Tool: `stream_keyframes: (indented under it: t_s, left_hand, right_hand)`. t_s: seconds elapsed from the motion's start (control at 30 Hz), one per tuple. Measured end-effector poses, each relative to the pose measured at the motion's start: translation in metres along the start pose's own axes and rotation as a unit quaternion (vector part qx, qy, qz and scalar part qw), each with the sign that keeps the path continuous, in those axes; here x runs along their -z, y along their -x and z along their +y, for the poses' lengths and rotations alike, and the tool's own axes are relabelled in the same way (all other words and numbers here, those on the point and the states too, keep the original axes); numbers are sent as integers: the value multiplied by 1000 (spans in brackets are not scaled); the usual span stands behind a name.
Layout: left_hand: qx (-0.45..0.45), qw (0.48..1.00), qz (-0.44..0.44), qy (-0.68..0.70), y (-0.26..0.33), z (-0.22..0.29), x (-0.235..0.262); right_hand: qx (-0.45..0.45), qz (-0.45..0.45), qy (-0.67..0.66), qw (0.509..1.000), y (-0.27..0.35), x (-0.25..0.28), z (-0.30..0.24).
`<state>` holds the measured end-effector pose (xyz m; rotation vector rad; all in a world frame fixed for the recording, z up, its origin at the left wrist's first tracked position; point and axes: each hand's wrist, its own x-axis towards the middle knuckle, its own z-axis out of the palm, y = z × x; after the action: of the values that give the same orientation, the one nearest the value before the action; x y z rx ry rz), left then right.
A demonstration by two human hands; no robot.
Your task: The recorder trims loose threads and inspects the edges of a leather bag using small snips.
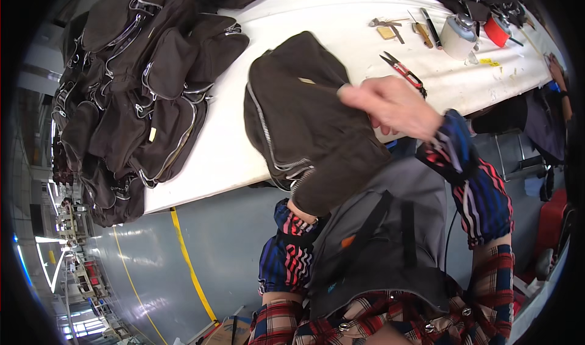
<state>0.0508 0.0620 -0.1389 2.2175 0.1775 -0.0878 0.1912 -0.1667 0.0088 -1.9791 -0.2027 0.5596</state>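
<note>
Downward fisheye view from head, above table [225, 144]

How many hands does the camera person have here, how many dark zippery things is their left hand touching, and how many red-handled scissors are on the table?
Hands: 2, left hand and right hand
Dark zippered piece touched by the left hand: 1
Red-handled scissors: 1
Total: 4

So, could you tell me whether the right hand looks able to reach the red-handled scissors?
Probably yes: the scissors lie close beyond the right hand, uncovered on the white table.
</note>
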Motion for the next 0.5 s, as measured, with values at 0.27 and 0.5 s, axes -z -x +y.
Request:
stream_keyframes:
  t_s: [0.27,0.5]
  left_hand:
    - [168,951,-96,242,14,30,-7]
    - [278,843,-201,415,10,74,-18]
  right_hand:
    - [195,65,110,972,3,-41,33]
    - [88,-25,-188,978,-12,-44,54]
